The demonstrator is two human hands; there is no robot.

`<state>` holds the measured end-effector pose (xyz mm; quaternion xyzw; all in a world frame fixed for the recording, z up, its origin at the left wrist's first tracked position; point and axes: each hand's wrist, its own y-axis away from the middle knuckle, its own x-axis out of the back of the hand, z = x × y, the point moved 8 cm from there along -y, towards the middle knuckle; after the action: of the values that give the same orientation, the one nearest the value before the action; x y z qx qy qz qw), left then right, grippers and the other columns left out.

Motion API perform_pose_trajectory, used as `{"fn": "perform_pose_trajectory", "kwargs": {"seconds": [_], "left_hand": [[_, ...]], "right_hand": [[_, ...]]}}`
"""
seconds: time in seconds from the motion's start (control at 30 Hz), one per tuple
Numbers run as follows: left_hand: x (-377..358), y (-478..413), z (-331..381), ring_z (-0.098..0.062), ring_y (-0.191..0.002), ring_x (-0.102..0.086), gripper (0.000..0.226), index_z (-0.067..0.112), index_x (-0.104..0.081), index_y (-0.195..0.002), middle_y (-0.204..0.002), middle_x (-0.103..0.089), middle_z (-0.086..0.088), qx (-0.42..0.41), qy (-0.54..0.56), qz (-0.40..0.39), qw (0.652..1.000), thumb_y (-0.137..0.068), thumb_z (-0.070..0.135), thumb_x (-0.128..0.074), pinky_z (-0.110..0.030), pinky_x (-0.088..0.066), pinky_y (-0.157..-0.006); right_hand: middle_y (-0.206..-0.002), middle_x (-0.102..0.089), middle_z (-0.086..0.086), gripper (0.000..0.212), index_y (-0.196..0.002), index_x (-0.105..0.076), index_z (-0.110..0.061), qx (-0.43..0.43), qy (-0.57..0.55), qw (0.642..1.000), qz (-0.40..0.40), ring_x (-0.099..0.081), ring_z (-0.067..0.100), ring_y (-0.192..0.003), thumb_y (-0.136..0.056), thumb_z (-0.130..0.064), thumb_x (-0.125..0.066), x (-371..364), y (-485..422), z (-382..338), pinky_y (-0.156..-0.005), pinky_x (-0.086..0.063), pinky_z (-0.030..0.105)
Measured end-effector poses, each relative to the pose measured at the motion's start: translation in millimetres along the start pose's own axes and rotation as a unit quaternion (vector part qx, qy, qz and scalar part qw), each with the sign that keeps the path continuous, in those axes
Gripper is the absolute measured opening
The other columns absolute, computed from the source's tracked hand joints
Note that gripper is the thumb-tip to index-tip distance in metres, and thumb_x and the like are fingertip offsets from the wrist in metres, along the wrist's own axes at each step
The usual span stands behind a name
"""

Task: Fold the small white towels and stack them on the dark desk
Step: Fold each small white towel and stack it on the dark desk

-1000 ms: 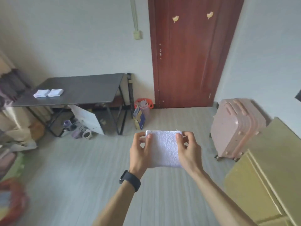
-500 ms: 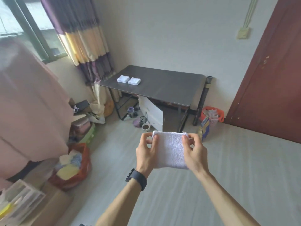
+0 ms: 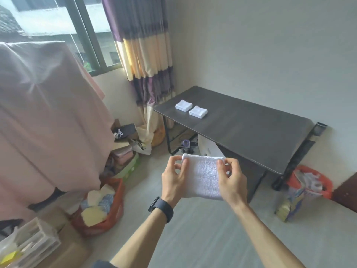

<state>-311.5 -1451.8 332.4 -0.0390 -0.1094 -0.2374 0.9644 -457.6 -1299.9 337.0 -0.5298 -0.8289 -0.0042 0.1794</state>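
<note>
The left hand and right hand hold a folded white towel between them in the air, each pinching an upper corner with thumb on the near face and fingers curled behind, so the cloth hangs flat toward the camera. A black band wraps the left wrist. Beyond the hands stands the dark desk against the pale wall, well apart from the held towel. On its far left end lie two folded towel piles, just beside each other. A striped curtain hangs left of the desk, and an orange bag of cloths sits on the floor at lower left.
</note>
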Motion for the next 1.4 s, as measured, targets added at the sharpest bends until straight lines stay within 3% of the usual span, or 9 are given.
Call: {"fn": "perform_pose_trajectory", "kwargs": {"seconds": [0.07,0.2,0.47,0.73,1.2,1.4], "left_hand": [[-1.0,-40.4,2.5,-0.011,-0.071,-0.063,0.010,0.040,-0.060,-0.092,-0.081,-0.065,0.007,0.009,-0.001,0.023,1.000,-0.094,0.050,-0.057,-0.029,-0.050,-0.063],[3.5,-118.7,3.9,-0.009,-0.073,-0.064,0.015,0.036,-0.061,-0.093,-0.084,-0.068,0.006,0.024,0.004,0.064,0.998,-0.094,0.050,-0.057,-0.026,-0.048,-0.062],[7.5,-287.4,-26.4,0.001,-0.068,-0.058,0.019,0.027,-0.063,-0.088,-0.080,-0.067,0.010,0.045,-0.003,0.091,0.995,-0.094,0.045,-0.060,-0.019,-0.043,-0.062],[-1.8,-468.7,-48.1,0.004,-0.065,-0.056,0.019,0.027,-0.065,-0.088,-0.078,-0.067,0.010,0.061,-0.003,0.043,0.997,-0.093,0.045,-0.062,-0.009,-0.041,-0.057],[-90.0,-741.2,-122.2,0.003,-0.063,-0.054,0.021,0.027,-0.065,-0.088,-0.077,-0.066,0.010,0.134,-0.041,-0.044,0.989,-0.091,0.047,-0.062,-0.008,-0.040,-0.055],[-125.8,-832.4,-151.4,-0.002,-0.067,-0.055,0.025,0.024,-0.064,-0.092,-0.086,-0.069,0.000,0.173,-0.072,-0.081,0.979,-0.092,0.048,-0.062,-0.009,-0.042,-0.057]], "right_hand": [[-0.080,-0.062,-0.010,0.016,-0.096,-0.057,-0.023,0.006,-0.001,1.000,-0.020,-0.061,0.004,-0.069,-0.099,-0.038,-0.054,-24.2,-43.3,-4.8,-0.061,-0.044,0.024],[-0.076,-0.062,-0.009,0.014,-0.093,-0.057,-0.024,0.028,-0.009,0.998,-0.054,-0.059,0.003,-0.075,-0.099,-0.036,-0.055,-79.3,-118.4,-13.8,-0.060,-0.042,0.014],[-0.085,-0.064,-0.014,0.012,-0.095,-0.058,-0.022,0.036,-0.019,0.996,-0.078,-0.058,-0.005,-0.085,-0.099,-0.033,-0.056,-198.6,-249.5,-2.5,-0.066,-0.044,0.013],[-0.084,-0.066,-0.013,0.017,-0.096,-0.058,-0.022,-0.016,-0.016,0.999,-0.045,-0.059,-0.004,-0.082,-0.099,-0.038,-0.055,-304.1,-374.4,12.7,-0.066,-0.043,0.008],[-0.084,-0.066,-0.016,0.014,-0.094,-0.057,-0.027,-0.147,0.026,0.989,-0.017,-0.059,-0.005,-0.081,-0.099,-0.040,-0.053,-437.7,-594.1,112.4,-0.066,-0.041,0.013],[-0.078,-0.063,-0.011,0.012,-0.093,-0.053,-0.030,-0.204,0.043,0.978,-0.017,-0.058,-0.002,-0.073,-0.100,-0.039,-0.050,-484.6,-671.7,152.9,-0.059,-0.037,0.012]]}}
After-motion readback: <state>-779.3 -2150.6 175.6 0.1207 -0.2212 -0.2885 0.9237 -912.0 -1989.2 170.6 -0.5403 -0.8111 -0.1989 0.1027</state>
